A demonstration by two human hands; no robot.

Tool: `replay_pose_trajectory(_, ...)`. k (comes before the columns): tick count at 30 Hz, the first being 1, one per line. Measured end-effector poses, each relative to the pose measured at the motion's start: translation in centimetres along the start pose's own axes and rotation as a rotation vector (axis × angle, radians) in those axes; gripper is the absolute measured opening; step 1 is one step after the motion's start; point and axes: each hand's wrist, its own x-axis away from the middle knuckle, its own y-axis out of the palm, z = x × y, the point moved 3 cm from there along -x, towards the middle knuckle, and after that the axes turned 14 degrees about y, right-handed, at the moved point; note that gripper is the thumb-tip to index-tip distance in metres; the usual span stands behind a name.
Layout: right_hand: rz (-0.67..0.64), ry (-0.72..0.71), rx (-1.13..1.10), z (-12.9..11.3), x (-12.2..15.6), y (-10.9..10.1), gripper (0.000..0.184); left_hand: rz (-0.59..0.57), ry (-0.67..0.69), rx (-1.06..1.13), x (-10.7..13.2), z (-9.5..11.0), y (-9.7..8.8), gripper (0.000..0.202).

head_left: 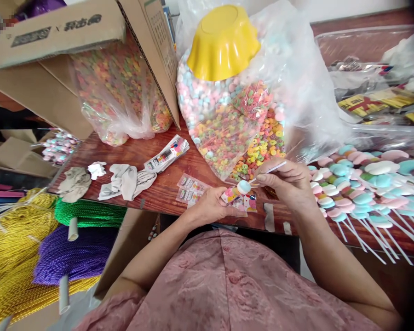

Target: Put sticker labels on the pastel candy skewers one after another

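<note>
My right hand [285, 183] pinches the white stick of a lollipop [244, 186] with a pale blue and white head, held over the table's front edge. My left hand [211, 207] is closed on a small printed plastic wrapper [232, 195] right beside the lollipop's head. A few more flat wrappers [190, 189] lie on the wooden table [165, 179] just left of my hands. A heap of pastel lollipops [362, 188] with white sticks lies to the right.
A big clear bag of coloured ring candy [234, 124] stands behind my hands with a yellow bowl [223, 42] upside down on top. A cardboard box [76, 50] with another candy bag, crumpled cloths [124, 180], and yellow, green and purple cord bundles [65, 255] fill the left.
</note>
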Motion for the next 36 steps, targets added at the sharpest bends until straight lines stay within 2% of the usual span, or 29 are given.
replay_pose_trajectory(3, -0.079, -0.010, 0.001, 0.1, 0.1, 0.2, 0.010, -0.027, 0.014, 0.178, -0.1, 0.2, 0.6, 0.043)
replay_pose_trajectory(6, -0.129, -0.013, -0.040, 0.5, -0.1, 0.6, 0.007, -0.058, -0.015, 0.233, -0.1, 0.4, 0.9, 0.042)
replay_pose_trajectory(9, -0.149, 0.047, -0.104, 1.3, -0.6, 0.9, 0.007, -0.067, -0.037, 0.280, -0.2, 0.6, 1.0, 0.042)
replay_pose_trajectory(14, -0.106, 0.241, -0.254, 2.8, -1.4, 1.2, 0.016, -0.137, -0.001, 0.193, -0.2, 0.3, 0.7, 0.039)
replay_pose_trajectory(18, -0.159, 0.347, -0.290, 3.3, -1.7, 1.5, 0.019, -0.225, -0.002, 0.113, -0.1, -0.1, 0.6, 0.047)
replay_pose_trajectory(21, -0.159, 0.326, -0.309, 3.3, -1.6, 1.5, 0.019, -0.225, -0.024, 0.231, -0.1, 0.2, 0.7, 0.048)
replay_pose_trajectory(24, -0.125, 0.279, -0.283, 3.1, -1.2, 1.6, 0.019, -0.177, -0.075, 0.377, -0.2, 0.8, 0.9, 0.043)
replay_pose_trajectory(27, -0.075, 0.192, -0.239, 3.0, -0.4, 1.9, 0.016, -0.120, -0.106, 0.401, -0.4, 1.1, 0.9, 0.042)
replay_pose_trajectory(29, -0.038, 0.117, -0.215, 3.0, 0.2, 2.3, 0.011, -0.111, -0.078, 0.396, -0.5, 1.1, 1.0, 0.044)
replay_pose_trajectory(32, 0.003, 0.065, -0.202, 3.2, 0.6, 2.8, 0.006, -0.128, 0.019, 0.275, -0.7, 0.8, 1.0, 0.042)
replay_pose_trajectory(36, 0.047, 0.099, -0.190, 3.2, 0.4, 2.5, 0.006, -0.104, 0.093, -0.119, -0.7, 0.5, 0.6, 0.033)
